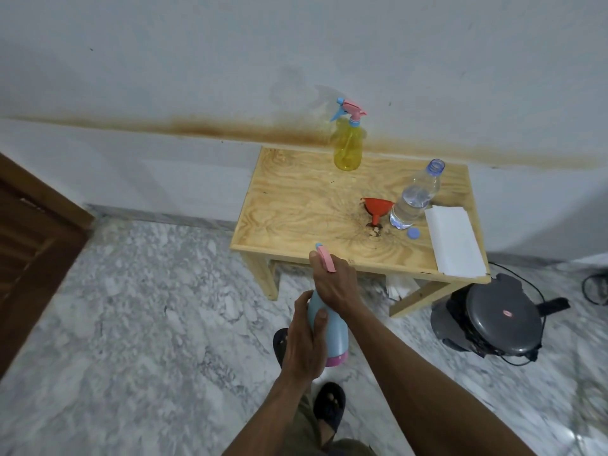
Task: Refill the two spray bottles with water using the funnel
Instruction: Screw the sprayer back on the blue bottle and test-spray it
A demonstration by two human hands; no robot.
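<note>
Head view, catalogue of items and holds.

Item 1: blue spray bottle, pink base, held in the air in front of the wooden table, over the marble floor. Left hand wraps the body, thumb across the front, most likely to steady it against turning. Right hand closes over the pink spray head; fingers curl round the neck, a grip suited to unscrewing the top so the funnel can go in. Whether the head is already loosened cannot be told.

Item 2: yellow spray bottle, spray head on, upright at the table's far edge near the wall; untouched, apparently waiting its turn.

Item 3: red funnel, standing spout down at mid-table, just beside the water bottle, within easy reach.

Item 4: clear water bottle, uncapped, partly full, upright; its blue cap lies on the table close to its base, so pouring looks prepared.

Item 5: white paper, at the table's right end, possibly for spills.
</note>
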